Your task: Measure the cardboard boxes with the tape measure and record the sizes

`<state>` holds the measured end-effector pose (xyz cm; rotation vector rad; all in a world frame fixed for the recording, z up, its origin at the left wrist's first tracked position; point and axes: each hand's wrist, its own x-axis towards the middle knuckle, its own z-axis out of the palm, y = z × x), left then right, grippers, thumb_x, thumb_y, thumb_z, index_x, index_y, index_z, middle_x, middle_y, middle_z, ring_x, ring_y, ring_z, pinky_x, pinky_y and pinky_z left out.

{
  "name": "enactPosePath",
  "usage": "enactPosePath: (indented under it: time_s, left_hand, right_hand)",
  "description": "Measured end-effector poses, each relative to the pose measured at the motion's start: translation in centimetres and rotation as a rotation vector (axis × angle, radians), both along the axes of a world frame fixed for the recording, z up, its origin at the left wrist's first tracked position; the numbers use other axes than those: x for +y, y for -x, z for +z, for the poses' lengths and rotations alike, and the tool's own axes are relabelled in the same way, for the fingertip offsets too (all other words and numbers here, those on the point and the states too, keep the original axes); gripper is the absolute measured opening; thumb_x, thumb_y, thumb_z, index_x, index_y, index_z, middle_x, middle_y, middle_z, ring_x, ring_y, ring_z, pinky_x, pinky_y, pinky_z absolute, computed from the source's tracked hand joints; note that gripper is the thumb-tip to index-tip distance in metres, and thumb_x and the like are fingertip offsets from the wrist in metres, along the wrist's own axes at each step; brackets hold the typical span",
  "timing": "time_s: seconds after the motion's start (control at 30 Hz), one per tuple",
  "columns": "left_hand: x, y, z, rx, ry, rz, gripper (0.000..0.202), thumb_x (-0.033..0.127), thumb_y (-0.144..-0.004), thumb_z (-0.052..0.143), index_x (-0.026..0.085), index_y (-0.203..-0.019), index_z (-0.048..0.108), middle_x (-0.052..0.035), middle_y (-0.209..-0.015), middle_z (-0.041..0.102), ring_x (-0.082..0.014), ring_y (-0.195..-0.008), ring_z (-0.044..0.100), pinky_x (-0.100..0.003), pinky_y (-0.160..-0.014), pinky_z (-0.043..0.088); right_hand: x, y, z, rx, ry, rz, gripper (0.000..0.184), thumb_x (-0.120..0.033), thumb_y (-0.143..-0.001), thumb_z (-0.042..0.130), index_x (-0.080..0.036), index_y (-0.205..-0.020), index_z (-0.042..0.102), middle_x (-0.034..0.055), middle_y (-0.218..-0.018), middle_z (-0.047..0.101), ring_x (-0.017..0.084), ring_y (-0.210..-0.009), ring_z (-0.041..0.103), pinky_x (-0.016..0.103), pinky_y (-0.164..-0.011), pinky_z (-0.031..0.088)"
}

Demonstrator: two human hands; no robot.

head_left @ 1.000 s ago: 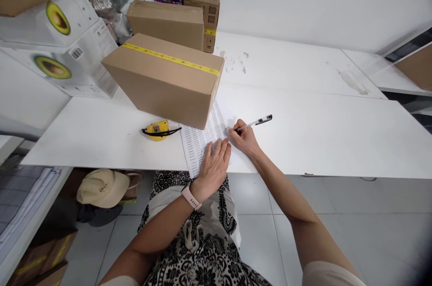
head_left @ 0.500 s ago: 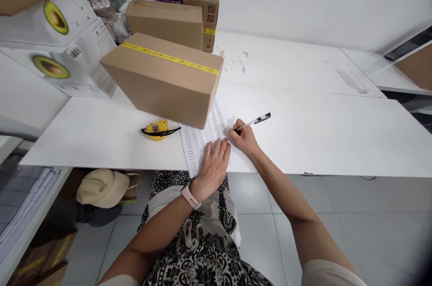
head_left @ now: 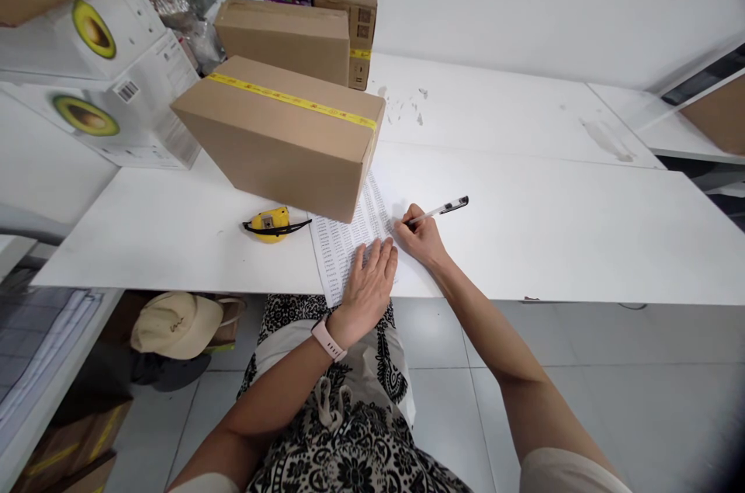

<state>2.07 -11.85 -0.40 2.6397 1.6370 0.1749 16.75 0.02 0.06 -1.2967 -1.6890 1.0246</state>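
A printed sheet of paper [head_left: 329,248] with columns of small text lies at the table's front edge, its far part covered by a cardboard box [head_left: 285,144] sealed with yellow tape. My left hand [head_left: 372,276] rests flat on the sheet, fingers stretched out, a pink watch band on the wrist. On the sheet's right side, my right hand [head_left: 420,237] is closed around a pen [head_left: 445,207], whose back end points up to the right. The pen's tip is hidden by the fingers. Left of the paper sits a yellow tape measure [head_left: 271,224] with a black strap.
More cardboard boxes [head_left: 285,39] stand behind, beside white cartons with avocado pictures [head_left: 140,101]. The white table [head_left: 552,229] stretches right. Below its left end are a beige cap [head_left: 178,324] and a shelf with folded cloth [head_left: 46,338].
The pen's back end has shifted very slightly in my right hand. My left hand and the boxes stay in place.
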Motion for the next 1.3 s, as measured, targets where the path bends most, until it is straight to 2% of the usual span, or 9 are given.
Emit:
enactPosePath:
  time_s: [0.43, 0.73, 1.07, 1.3]
  left_hand:
    - [-0.01, 0.02, -0.08, 0.018, -0.025, -0.007, 0.072, 0.017, -0.093, 0.052, -0.001, -0.159, 0.030, -0.0218, -0.169, 0.028, -0.0380, -0.155, 0.027, -0.056, -0.126, 0.022]
    - [-0.08, 0.06, -0.09, -0.014, -0.004, 0.000, 0.073, 0.018, -0.093, 0.052, 0.000, -0.160, 0.029, -0.0212, -0.170, 0.026, -0.0366, -0.157, 0.023, -0.056, -0.128, 0.019]
    - [-0.06, 0.08, -0.22, -0.024, 0.002, 0.004, 0.076, 0.018, -0.091, 0.053, 0.002, -0.160, 0.027, -0.0205, -0.170, 0.025, -0.0351, -0.159, 0.020, -0.056, -0.128, 0.018]
    - [-0.05, 0.05, -0.28, -0.026, -0.013, -0.004, 0.072, 0.015, -0.091, 0.050, 0.000, -0.159, 0.030, -0.0214, -0.169, 0.027, -0.0364, -0.157, 0.023, -0.056, -0.127, 0.020]
  right_hand:
    - [-0.05, 0.03, 0.20, 0.005, 0.014, -0.005, 0.020, -0.030, -0.076, 0.061, -0.025, -0.069, 0.043, -0.0072, -0.055, 0.041, 0.011, -0.054, 0.038, 0.028, -0.054, 0.030]
    - [-0.14, 0.07, 0.39, -0.013, 0.010, -0.001, 0.020, -0.028, -0.076, 0.061, -0.024, -0.068, 0.043, -0.0070, -0.056, 0.041, 0.011, -0.055, 0.038, 0.028, -0.054, 0.031]
    - [-0.03, -0.02, 0.06, -0.023, -0.003, -0.014, 0.019, -0.027, -0.077, 0.060, -0.024, -0.070, 0.043, -0.0077, -0.055, 0.042, 0.011, -0.054, 0.038, 0.027, -0.054, 0.030]
    - [0.01, -0.06, -0.03, -0.032, -0.010, -0.004, 0.020, -0.027, -0.078, 0.061, -0.025, -0.071, 0.042, -0.0076, -0.055, 0.042, 0.011, -0.054, 0.039, 0.028, -0.054, 0.030]
